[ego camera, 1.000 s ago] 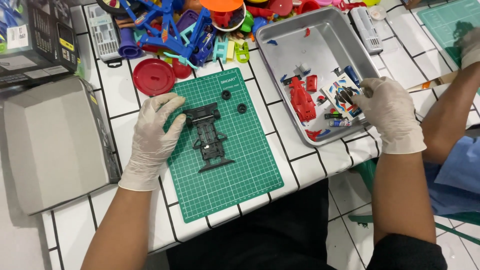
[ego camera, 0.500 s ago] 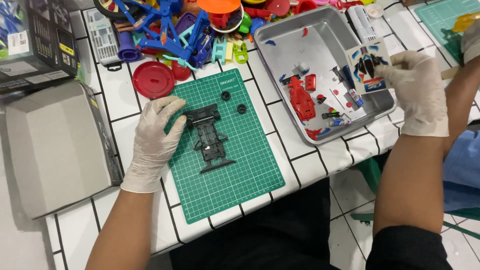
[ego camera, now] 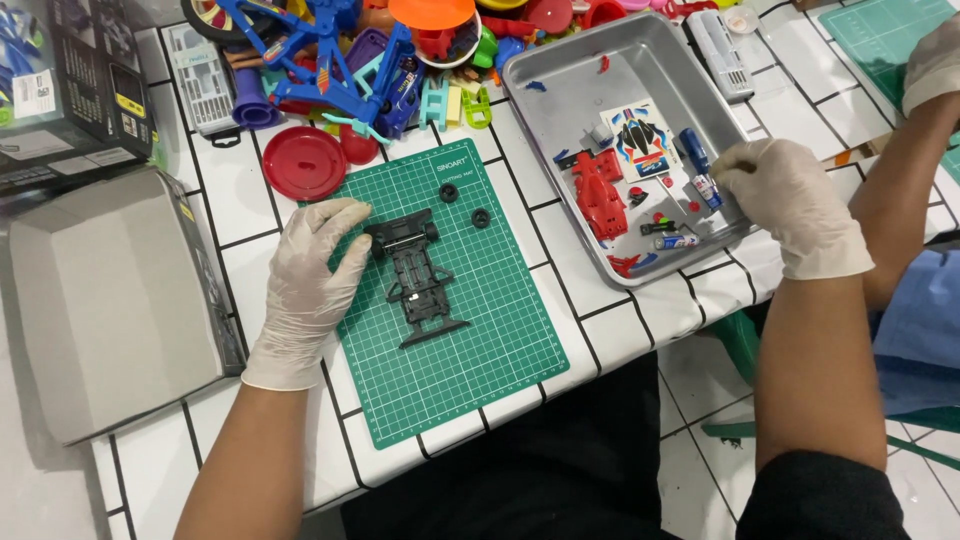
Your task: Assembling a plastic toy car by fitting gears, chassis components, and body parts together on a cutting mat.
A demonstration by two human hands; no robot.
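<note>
My left hand (ego camera: pixel 308 282), in a white glove, lies flat on a green cutting mat (ego camera: pixel 470 340). Its fingertips touch the left side of a black toy car chassis (ego camera: pixel 415 275). Two small black wheels (ego camera: pixel 465 203) sit on the mat above the chassis. My right hand (ego camera: pixel 790 205), also gloved, hovers over the right edge of a metal tray (ego camera: pixel 560 80). Its curled fingertips are at a small blue and white tube (ego camera: pixel 707 188). I cannot see whether they grip it. A sticker sheet (ego camera: pixel 640 140) and a red car body (ego camera: pixel 597 190) lie in the tray.
A heap of colourful plastic toys (ego camera: pixel 350 50) and a red lid (ego camera: pixel 304 163) lie behind the mat. A grey box (ego camera: pixel 110 290) and a dark carton (ego camera: pixel 70 90) stand at the left. Another person's gloved hand (ego camera: pixel 935 60) and forearm are at the right, near a second green mat (ego camera: pixel 880 30).
My right hand lifted the sticker sheet from the tray, and the sheet now lies flat in the tray. The hand has dropped to the tray's right edge. My left hand has stayed put.
</note>
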